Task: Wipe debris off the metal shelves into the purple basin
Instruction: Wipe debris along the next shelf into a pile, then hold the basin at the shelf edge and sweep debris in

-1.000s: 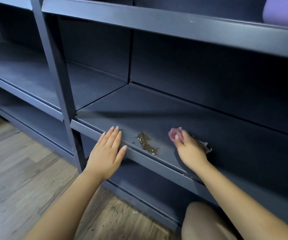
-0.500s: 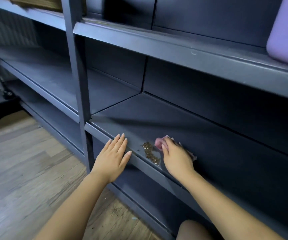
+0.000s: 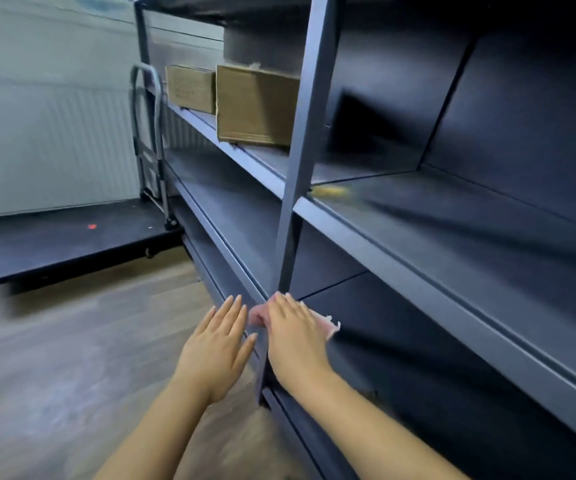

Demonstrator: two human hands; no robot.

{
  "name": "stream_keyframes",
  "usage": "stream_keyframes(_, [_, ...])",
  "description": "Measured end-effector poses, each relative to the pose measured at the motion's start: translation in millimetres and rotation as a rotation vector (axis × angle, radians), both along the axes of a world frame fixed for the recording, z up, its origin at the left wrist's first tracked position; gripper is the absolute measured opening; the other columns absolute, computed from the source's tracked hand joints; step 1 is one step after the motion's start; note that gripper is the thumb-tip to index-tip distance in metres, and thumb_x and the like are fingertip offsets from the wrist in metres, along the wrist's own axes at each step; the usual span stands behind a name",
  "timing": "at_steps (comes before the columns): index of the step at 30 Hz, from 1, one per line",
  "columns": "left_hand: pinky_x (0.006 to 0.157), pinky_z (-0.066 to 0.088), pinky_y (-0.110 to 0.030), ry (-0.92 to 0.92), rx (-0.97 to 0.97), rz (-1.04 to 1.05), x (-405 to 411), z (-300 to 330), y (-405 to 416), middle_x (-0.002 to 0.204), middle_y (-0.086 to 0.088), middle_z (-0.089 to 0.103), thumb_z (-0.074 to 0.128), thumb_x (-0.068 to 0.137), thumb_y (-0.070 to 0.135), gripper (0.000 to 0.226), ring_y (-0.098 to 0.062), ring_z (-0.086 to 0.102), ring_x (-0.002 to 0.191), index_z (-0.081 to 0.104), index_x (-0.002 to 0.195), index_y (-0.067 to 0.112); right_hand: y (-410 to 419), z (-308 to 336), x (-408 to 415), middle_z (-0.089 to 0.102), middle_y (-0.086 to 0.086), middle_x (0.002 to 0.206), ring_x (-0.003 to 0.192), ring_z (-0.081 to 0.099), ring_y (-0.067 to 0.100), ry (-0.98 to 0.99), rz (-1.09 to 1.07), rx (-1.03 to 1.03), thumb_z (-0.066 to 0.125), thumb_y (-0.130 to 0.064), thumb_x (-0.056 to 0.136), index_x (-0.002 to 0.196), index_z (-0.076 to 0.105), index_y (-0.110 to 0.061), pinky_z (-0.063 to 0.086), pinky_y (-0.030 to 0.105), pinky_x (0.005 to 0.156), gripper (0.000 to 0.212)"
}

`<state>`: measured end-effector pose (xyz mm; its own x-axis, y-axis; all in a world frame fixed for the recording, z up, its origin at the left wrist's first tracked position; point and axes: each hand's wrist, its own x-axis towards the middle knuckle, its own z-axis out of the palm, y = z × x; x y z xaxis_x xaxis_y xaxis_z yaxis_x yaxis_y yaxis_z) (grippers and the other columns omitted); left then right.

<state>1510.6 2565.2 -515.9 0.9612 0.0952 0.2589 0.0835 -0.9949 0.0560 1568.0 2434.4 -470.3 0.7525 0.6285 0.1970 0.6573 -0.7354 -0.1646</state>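
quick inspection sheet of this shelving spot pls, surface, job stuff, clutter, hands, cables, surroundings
surface: dark metal shelf at hand level; debris not discernible in this blurred frame
job's things: pink cloth under the right hand; purple basin not in view
clutter: two cardboard boxes on a higher shelf; a yellowish smear on the shelf above the hands
grippers: left hand flat, fingers straight, beside the shelf's front edge; right hand presses the cloth down next to the upright post
cables: nothing seen
surroundings: platform trolley on wooden floor, pale wall behind
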Motion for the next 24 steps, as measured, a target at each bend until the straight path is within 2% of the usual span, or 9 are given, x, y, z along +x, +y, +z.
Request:
stream_keyframes(8, [0.109,0.010,-0.027,-0.028,-0.002,-0.041,-32.2,148.8,-16.8,0.128,-0.013,0.061,0.008,0.104,0.042,0.071,-0.026,0.057,0.120,0.064,0.122,0.002,-22.2,155.5,-49.9,0.010,0.011,0.158,0.146,0.007,0.020,-0.031,0.012,-0.024,0.042,-0.011,0.097,0.149,0.012,-0.004,-0.011,0.024,0.111,0.061])
stream_keyframes(10, [0.110,0.011,-0.028,-0.059,-0.016,-0.075,-40.7,181.2,-33.7,0.129,-0.013,0.060,0.007,0.104,0.042,0.070,-0.027,0.057,0.120,0.063,0.123,0.004,-37.8,187.6,-64.4,0.035,0.016,0.149,0.140,0.032,0.022,-0.128,-0.051,0.002,0.066,-0.011,0.083,0.142,0.035,0.001,0.006,0.029,0.114,0.067])
stream_keyframes(12, [0.109,0.017,-0.030,-0.059,-0.043,-0.107,-49.7,216.4,-54.5,0.128,-0.013,0.061,0.006,0.104,0.042,0.071,-0.027,0.057,0.119,0.064,0.123,0.003,-57.2,217.4,-78.4,0.063,0.012,0.123,0.115,0.060,0.020,-0.150,-0.132,0.050,0.088,-0.018,0.052,0.118,0.063,-0.002,0.039,0.032,0.101,0.073])
stream_keyframes(13, [0.108,0.021,-0.032,-0.029,-0.064,-0.126,-55.5,234.8,-66.0,0.128,-0.013,0.061,0.006,0.104,0.042,0.072,-0.027,0.058,0.119,0.064,0.122,0.003,-68.0,229.8,-85.2,0.066,0.011,0.118,0.110,0.064,0.019,-0.155,-0.150,0.059,0.089,-0.019,0.047,0.113,0.067,-0.003,0.043,0.032,0.097,0.072])
stream_keyframes(16, [0.105,0.023,-0.032,0.035,-0.112,-0.194,-70.0,280.2,-100.7,0.128,-0.013,0.060,0.005,0.103,0.042,0.073,-0.026,0.057,0.120,0.063,0.123,0.003,-100.9,269.6,-107.5,0.062,0.013,0.124,0.116,0.060,0.022,-0.179,-0.180,0.031,0.075,-0.010,0.066,0.119,0.063,-0.002,0.035,0.037,0.102,0.056])
stream_keyframes(18, [0.106,0.021,-0.031,0.055,-0.141,-0.228,-73.9,306.6,-123.7,0.130,-0.012,0.059,0.003,0.103,0.043,0.074,-0.025,0.055,0.122,0.063,0.124,0.005,-125.6,295.1,-116.7,0.067,0.010,0.116,0.107,0.065,0.019,-0.245,-0.248,0.034,0.054,-0.015,0.073,0.110,0.069,-0.004,0.048,0.034,0.094,0.042])
stream_keyframes(19, [0.109,0.017,-0.030,0.042,-0.146,-0.252,-76.2,320.3,-136.4,0.134,-0.012,0.055,0.000,0.102,0.046,0.077,-0.024,0.050,0.127,0.060,0.128,0.005,-138.2,307.0,-122.1,0.069,0.009,0.112,0.102,0.067,0.018,-0.245,-0.293,0.022,0.050,-0.017,0.072,0.106,0.071,-0.005,0.052,0.033,0.088,0.042])
stream_keyframes(21, [0.116,-0.001,-0.026,-0.006,-0.127,-0.360,-79.5,342.1,-162.6,0.152,-0.008,0.031,-0.022,0.089,0.057,0.095,-0.017,0.022,0.142,0.038,0.144,0.009,-164.2,326.5,-134.9,0.070,0.010,0.110,0.100,0.068,0.019,-0.235,-0.400,0.014,0.073,-0.017,0.060,0.103,0.071,-0.005,0.053,0.035,0.086,0.045])
stream_keyframes(24, [0.109,-0.018,-0.024,0.155,-0.115,-0.515,-94.0,364.9,-192.5,0.159,-0.002,-0.003,-0.050,0.055,0.063,0.123,-0.013,-0.008,0.147,0.006,0.153,0.013,-201.9,341.2,-159.4,0.067,0.012,0.116,0.107,0.065,0.021,-0.209,-0.589,-0.042,0.085,-0.011,0.048,0.107,0.069,-0.005,0.046,0.033,0.095,0.062])
